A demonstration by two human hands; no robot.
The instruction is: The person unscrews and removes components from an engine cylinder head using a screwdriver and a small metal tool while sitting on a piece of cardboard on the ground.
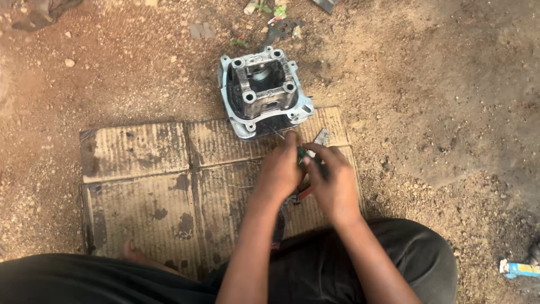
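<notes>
A metal engine cylinder head (264, 93), grey with open cavities and bolt holes, rests at the far edge of a stained, flattened cardboard sheet (146, 186). My left hand (279, 169) is just below it, fingers closed near a thin metal tip that points at the head's near edge. My right hand (332, 180) sits beside the left, gripping a small tool with a green handle (302, 156). The two hands touch around this tool. A red-handled tool (306, 193) lies partly hidden under my hands.
Bare brown dirt with pebbles surrounds the cardboard. A flat metal gasket-like part (281, 29) lies beyond the cylinder head. A small blue and white packet (520, 269) lies at the right edge. My dark-trousered legs fill the bottom.
</notes>
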